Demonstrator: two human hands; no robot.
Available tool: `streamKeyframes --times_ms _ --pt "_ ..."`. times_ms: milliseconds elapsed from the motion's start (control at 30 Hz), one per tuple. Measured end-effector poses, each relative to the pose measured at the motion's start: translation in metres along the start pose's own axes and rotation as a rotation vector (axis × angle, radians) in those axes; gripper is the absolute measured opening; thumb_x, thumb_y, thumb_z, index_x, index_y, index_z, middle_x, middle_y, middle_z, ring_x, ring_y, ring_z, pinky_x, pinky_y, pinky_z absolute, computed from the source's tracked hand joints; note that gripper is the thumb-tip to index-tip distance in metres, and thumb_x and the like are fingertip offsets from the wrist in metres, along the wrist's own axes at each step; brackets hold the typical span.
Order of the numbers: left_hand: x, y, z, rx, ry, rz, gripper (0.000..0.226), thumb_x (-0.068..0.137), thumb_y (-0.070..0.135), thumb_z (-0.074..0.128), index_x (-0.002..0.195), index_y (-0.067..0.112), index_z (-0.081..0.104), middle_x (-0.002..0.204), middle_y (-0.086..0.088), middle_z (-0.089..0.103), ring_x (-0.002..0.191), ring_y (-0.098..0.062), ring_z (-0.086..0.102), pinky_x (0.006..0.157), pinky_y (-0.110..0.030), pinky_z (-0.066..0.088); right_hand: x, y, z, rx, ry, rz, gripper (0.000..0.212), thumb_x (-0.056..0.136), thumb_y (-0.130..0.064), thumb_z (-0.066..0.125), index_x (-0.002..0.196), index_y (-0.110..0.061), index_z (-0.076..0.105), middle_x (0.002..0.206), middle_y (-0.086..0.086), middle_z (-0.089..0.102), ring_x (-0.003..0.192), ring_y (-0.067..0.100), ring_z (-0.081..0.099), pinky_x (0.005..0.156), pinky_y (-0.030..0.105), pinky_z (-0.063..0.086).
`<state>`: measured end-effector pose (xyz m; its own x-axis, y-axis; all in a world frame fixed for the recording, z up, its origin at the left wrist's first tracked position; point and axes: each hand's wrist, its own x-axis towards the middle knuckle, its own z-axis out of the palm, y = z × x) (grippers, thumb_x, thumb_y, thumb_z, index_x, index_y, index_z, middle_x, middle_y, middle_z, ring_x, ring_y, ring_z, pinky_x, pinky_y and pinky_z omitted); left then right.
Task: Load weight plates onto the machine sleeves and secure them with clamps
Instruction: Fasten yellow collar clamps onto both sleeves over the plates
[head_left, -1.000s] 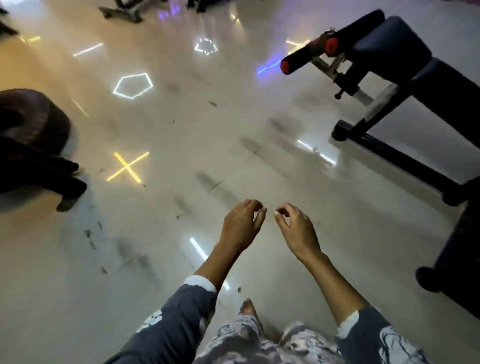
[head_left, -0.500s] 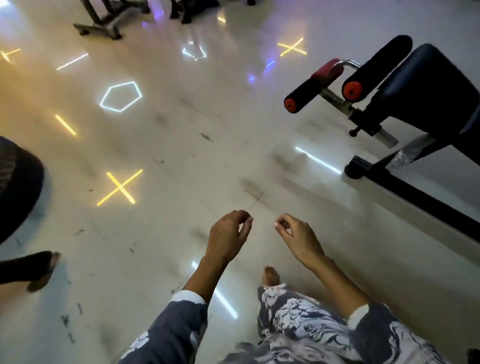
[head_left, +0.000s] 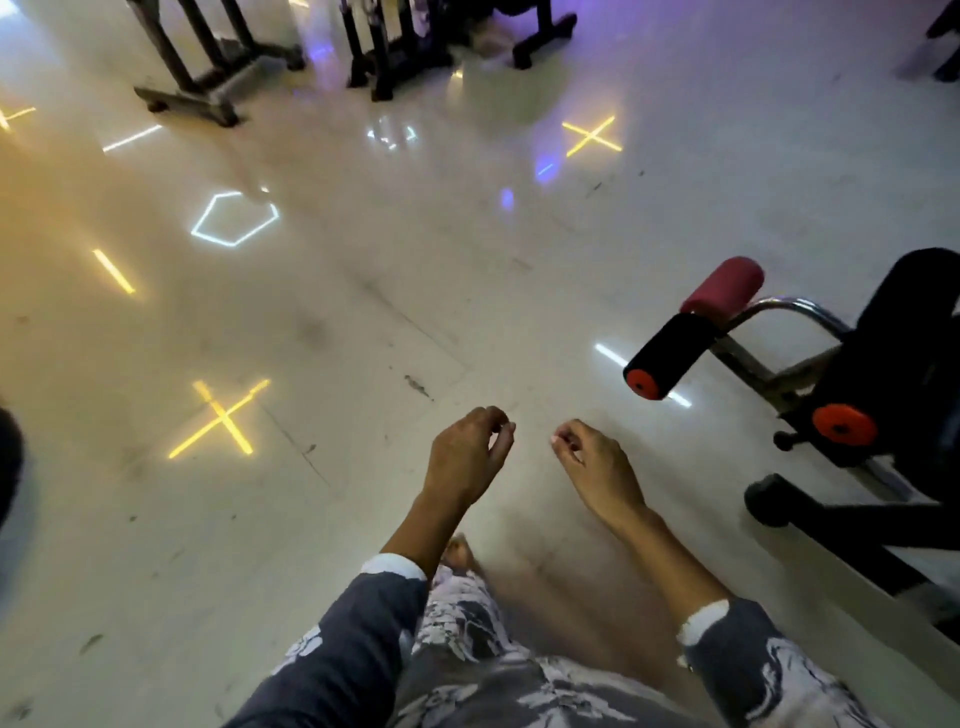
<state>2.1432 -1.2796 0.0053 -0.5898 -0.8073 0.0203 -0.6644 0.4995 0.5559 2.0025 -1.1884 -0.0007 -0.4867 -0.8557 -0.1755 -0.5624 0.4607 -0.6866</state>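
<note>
Weight plates are nowhere in sight here, nor are clamps or any loadable sleeve that can be made out, so the task's things lie somewhere outside this view. At the far left edge a dark shape (head_left: 8, 462) intrudes, too cut off to identify. The glossy pale floor (head_left: 363, 322) carries reflections of ceiling lights: yellow crosses, a white hexagon outline, short bright bars. At the top left, dark equipment frames (head_left: 208, 62) stand on the floor well away from the person; whether any of them stores plates cannot be told. Low in the middle, the left hand (head_left: 465, 454) is held out in front of the body, its fingers loosely curled and holding nothing, and just beside it the right hand (head_left: 597, 467) hangs in much the same way, fingers half bent and empty, the two apart with a small gap between them. Patterned sleeves and trousers fill the bottom, with a bare foot (head_left: 460, 553) showing under the left forearm. To the right stands a black padded bench (head_left: 904, 332) with red-capped foam rollers (head_left: 670, 364), near the right hand but not touching it. Judging from this, the step in hand is walking across the floor to fetch a plate; the next move calls for locating the plate storage and getting both hands around a plate's rim.
</note>
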Motion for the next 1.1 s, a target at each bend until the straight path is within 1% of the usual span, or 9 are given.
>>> streamKeyframes --times_ms 133,233,367,467,600,700,800,933,1100 --pt "0.135 -0.017 -0.013 -0.015 -0.088 0.036 0.025 0.095 0.032 0.047 0.104 0.014 0.061 0.101 -0.004 0.067 0.092 -0.022 0.061 0.074 -0.032 0.047 0.113 -0.025 -0.016 0.028 0.032 0.073 0.017 0.093 -0.029 0.052 0.099 -0.014 0.059 0.103 0.005 0.067 0.094 0.020 0.062 0.078 0.032 0.052" --pt "0.238 -0.016 -0.007 -0.024 -0.181 0.084 0.023 0.094 0.031 0.049 0.099 0.013 0.061 0.097 -0.006 0.067 0.086 -0.023 0.061 0.071 -0.031 0.045 0.197 -0.027 -0.031 0.076 0.122 0.129 0.018 0.093 -0.030 0.051 0.101 -0.015 0.059 0.104 0.004 0.067 0.090 0.013 0.057 0.076 0.027 0.050" --pt "0.376 -0.008 0.020 -0.009 -0.271 0.170 0.019 0.093 0.032 0.052 0.094 0.016 0.062 0.092 -0.002 0.067 0.079 -0.018 0.060 0.067 -0.027 0.043 0.315 -0.010 -0.056 0.147 0.243 0.206 0.017 0.093 -0.029 0.051 0.099 -0.015 0.059 0.102 0.004 0.067 0.093 0.019 0.061 0.078 0.031 0.052" --pt "0.480 0.008 0.036 0.004 -0.267 0.228 0.016 0.092 0.029 0.053 0.094 0.016 0.063 0.092 -0.001 0.068 0.076 -0.013 0.057 0.066 -0.022 0.038 0.409 0.008 -0.084 0.168 0.251 0.231 0.020 0.094 -0.029 0.050 0.102 -0.013 0.060 0.106 0.006 0.067 0.096 0.020 0.061 0.082 0.032 0.052" --pt "0.604 0.044 0.053 0.018 -0.322 0.274 0.014 0.091 0.025 0.054 0.097 0.015 0.062 0.095 -0.002 0.068 0.083 -0.018 0.062 0.067 -0.024 0.039 0.518 0.028 -0.140 0.176 0.247 0.300 0.026 0.094 -0.029 0.050 0.110 -0.012 0.059 0.116 0.007 0.064 0.102 0.021 0.060 0.085 0.028 0.049" --pt "0.701 0.081 0.074 0.012 -0.340 0.345 0.019 0.091 0.026 0.055 0.102 0.013 0.062 0.097 -0.004 0.068 0.088 -0.020 0.063 0.069 -0.024 0.040 0.594 0.048 -0.185 0.188 0.301 0.340 0.027 0.094 -0.029 0.050 0.112 -0.011 0.059 0.117 0.008 0.063 0.103 0.021 0.060 0.086 0.027 0.048" --pt "0.794 0.119 0.102 0.009 -0.350 0.433 0.021 0.091 0.027 0.055 0.103 0.011 0.063 0.098 -0.005 0.068 0.087 -0.021 0.063 0.070 -0.025 0.043 0.668 0.075 -0.226 0.183 0.337 0.386 0.027 0.094 -0.030 0.050 0.114 -0.013 0.058 0.119 0.006 0.063 0.105 0.020 0.060 0.085 0.023 0.044" --pt "0.922 0.184 0.158 0.002 -0.426 0.600 0.024 0.092 0.029 0.054 0.106 0.012 0.062 0.100 -0.006 0.069 0.089 -0.019 0.063 0.071 -0.022 0.042 0.772 0.126 -0.290 0.198 0.467 0.448 0.028 0.094 -0.029 0.050 0.116 -0.013 0.058 0.121 0.007 0.062 0.108 0.021 0.059 0.085 0.023 0.042" --pt "1.069 0.285 0.217 -0.005 -0.530 0.720 0.029 0.092 0.033 0.054 0.114 0.015 0.056 0.106 -0.003 0.068 0.094 -0.019 0.063 0.077 -0.028 0.048 0.873 0.179 -0.388 0.236 0.591 0.596 0.025 0.094 -0.030 0.050 0.111 -0.014 0.058 0.118 0.005 0.063 0.104 0.018 0.058 0.082 0.022 0.041"
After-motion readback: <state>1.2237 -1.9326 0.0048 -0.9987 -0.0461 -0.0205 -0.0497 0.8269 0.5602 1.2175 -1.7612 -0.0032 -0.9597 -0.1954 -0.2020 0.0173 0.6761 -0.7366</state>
